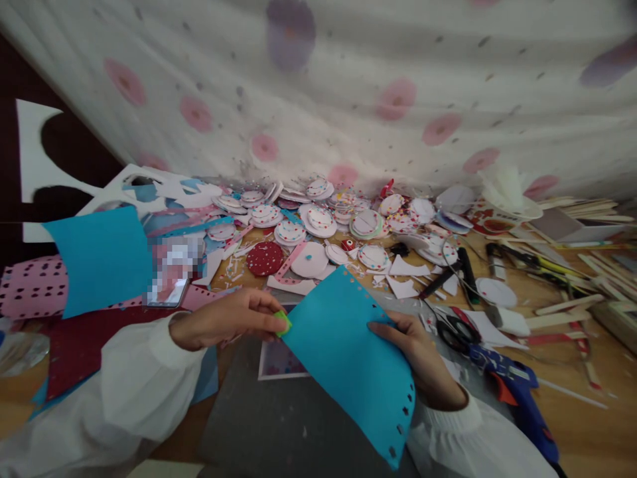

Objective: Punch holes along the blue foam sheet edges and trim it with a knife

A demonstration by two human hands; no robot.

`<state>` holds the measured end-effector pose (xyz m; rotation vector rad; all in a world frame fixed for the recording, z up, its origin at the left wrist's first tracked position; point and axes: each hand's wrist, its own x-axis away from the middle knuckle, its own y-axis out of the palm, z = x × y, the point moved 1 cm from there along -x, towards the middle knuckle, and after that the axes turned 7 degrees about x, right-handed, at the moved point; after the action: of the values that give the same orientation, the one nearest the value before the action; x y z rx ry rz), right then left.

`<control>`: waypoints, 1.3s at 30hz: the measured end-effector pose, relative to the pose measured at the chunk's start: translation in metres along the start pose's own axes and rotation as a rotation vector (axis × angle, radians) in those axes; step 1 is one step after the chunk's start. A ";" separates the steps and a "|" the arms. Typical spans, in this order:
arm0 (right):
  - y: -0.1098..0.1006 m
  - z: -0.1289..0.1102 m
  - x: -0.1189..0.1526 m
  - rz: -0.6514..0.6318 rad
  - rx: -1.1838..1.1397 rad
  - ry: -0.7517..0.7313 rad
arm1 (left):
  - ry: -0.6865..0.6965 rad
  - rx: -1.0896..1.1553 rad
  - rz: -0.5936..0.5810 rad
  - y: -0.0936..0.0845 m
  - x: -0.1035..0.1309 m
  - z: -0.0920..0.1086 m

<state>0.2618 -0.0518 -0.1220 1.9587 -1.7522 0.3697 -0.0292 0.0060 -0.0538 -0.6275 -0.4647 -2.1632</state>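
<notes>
A bright blue sheet of paper (348, 358) is tilted in front of me, with small shaped holes along its upper right and lower right edges. My right hand (411, 342) grips its right edge, thumb on top and fingers behind. My left hand (243, 318) is closed on a small lime-green paper punch (283, 323) at the sheet's left corner. The fingers hide most of the punch. Beneath the sheet lie a dark grey mat (263, 418) and a partly covered pale-framed card (279, 362).
Many decorated paper discs (318, 219) crowd the back by the floral curtain (338, 86). Scissors (458, 332), a blue glue gun (522, 392) and wooden sticks (567, 305) lie to the right. Left are another blue sheet (104, 259), a phone (172, 292) and dark red paper (84, 352).
</notes>
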 end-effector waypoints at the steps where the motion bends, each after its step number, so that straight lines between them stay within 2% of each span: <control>1: 0.000 0.000 0.000 0.001 0.002 -0.003 | 0.003 0.001 -0.001 0.000 0.000 0.000; 12: 0.001 -0.003 0.004 -0.001 0.007 0.014 | 0.011 -0.096 -0.032 -0.001 -0.001 -0.006; 20: 0.002 -0.007 0.006 -0.001 -0.057 0.009 | 0.135 -0.194 -0.008 0.007 0.002 -0.012; 29: 0.002 -0.008 0.007 0.014 -0.038 -0.002 | 0.165 -0.251 0.012 0.012 0.004 -0.011; 31: 0.002 -0.008 0.007 0.019 -0.026 -0.008 | 0.183 -0.336 0.046 0.016 0.005 -0.009; 35: 0.002 -0.007 0.007 0.028 -0.024 -0.012 | 0.224 -0.548 0.187 0.024 0.006 -0.007; 39: -0.003 -0.004 0.003 0.035 0.104 -0.061 | 0.268 -0.600 0.218 0.029 0.003 -0.007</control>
<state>0.2661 -0.0523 -0.1180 2.0332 -1.8415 0.4250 -0.0098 -0.0164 -0.0547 -0.6532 0.3976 -2.1260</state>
